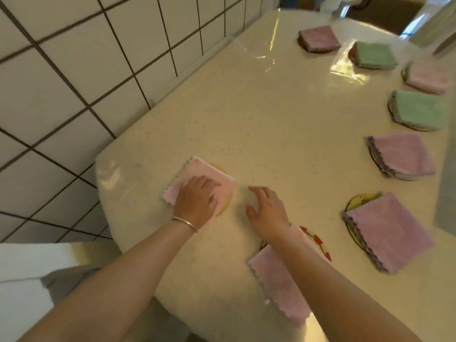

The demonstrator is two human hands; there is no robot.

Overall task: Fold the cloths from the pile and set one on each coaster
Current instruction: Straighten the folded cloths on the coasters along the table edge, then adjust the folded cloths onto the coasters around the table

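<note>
A folded pink cloth (202, 174) lies on a yellowish round coaster (225, 204) near the table's left corner. My left hand (197, 197) rests flat on that cloth with its fingers spread. My right hand (265, 211) hovers open just to the right of it, over the bare tabletop. Under my right forearm another folded pink cloth (281, 277) lies on a red-and-white coaster (318, 243). Several more folded cloths, purple, pink and green, sit on coasters along the right side, among them a purple cloth (389, 230) on a yellow coaster (357, 201).
The cream table (271, 114) has a glossy top and a rounded near-left corner. A white tiled wall (74, 82) runs along its left side. A white surface (29, 262) sits low at the left. Dark furniture stands beyond the far end.
</note>
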